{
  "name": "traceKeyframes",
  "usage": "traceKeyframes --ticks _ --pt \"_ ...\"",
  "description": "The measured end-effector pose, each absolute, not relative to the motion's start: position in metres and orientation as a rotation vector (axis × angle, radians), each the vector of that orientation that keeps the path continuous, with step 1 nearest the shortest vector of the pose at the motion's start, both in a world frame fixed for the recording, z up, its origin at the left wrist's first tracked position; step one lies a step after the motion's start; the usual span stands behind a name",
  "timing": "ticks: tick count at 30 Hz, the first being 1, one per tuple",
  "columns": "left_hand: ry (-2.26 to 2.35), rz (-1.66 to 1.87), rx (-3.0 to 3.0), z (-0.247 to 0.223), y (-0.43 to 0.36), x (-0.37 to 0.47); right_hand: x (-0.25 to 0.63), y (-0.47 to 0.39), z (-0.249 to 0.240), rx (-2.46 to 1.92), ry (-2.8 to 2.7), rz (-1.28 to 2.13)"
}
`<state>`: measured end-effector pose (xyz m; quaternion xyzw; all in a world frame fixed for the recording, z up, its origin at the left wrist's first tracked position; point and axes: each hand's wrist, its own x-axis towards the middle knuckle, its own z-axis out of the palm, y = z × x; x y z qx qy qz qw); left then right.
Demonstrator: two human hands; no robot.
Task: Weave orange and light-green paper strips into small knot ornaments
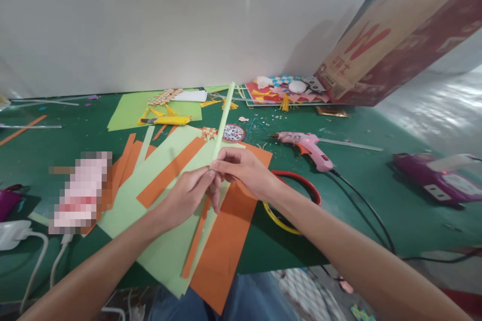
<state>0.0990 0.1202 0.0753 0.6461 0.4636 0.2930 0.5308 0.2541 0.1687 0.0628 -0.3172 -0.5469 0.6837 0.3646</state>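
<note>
A narrow light green paper strip (226,118) stands up from between my fingertips, leaning slightly right at its top. My left hand (192,188) pinches its lower end, and my right hand (243,168) grips it at the same spot, the two hands touching. Below them lie light green sheets (158,246) and an orange sheet (222,241). A thin orange strip (194,251) rests on the green paper under my hands. A wider orange strip (169,173) lies left of them.
A pink glue gun (307,148) with a black cord lies at the right, beyond red and yellow rings (318,190). A yellow cutter (173,120) is at the back left. A purple power strip (439,180) sits far right; a paper bag (384,45) leans behind.
</note>
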Motion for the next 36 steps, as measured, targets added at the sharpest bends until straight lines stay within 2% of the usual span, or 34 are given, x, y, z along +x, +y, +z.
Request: traceKeyframes --ticks 21,36 --pt "1.086 0.66 1.524 0.0759 0.1199 0.1002 0.2523 0.1694 0.0606 -0.771 -1.306 1.719" --pt "1.111 0.682 1.541 0.0778 0.1203 0.1 0.2545 0.168 0.0624 -0.75 -1.455 1.76"
